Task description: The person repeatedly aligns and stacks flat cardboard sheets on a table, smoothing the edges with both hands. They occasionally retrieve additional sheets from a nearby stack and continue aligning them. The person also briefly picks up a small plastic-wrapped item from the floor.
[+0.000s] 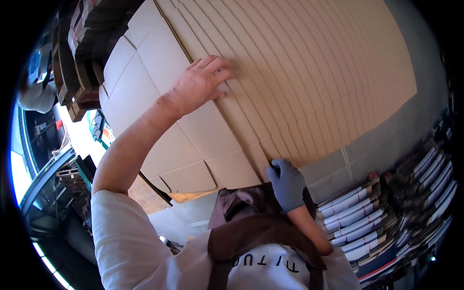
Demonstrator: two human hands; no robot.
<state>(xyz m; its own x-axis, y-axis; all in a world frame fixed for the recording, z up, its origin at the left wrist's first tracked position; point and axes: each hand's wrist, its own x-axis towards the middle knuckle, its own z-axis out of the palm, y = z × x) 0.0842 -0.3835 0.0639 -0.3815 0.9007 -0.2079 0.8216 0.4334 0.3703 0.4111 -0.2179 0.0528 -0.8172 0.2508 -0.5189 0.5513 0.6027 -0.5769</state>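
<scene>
Many flattened cardboard boxes [309,82] lie fanned out in overlapping layers, their edges stepping away to the right. The nearest one on the left [164,96] shows its creases and cut flaps. My bare left hand [208,79] rests on the cardboard close to a long edge, its fingers spread and slightly bent. At the near edge of the fan is my right hand [287,183] in a grey glove. Its fingers are curled, with thumb and fingertips at the edge of a cardboard sheet; the exact grip is partly hidden.
Bundled stacks of flat cardboard [353,217] stand on the floor at the lower right. Wooden pallets [79,87] are piled at the upper left. Another person [38,96] is at the far left edge. Grey concrete floor [338,166] runs along the cardboard's right side.
</scene>
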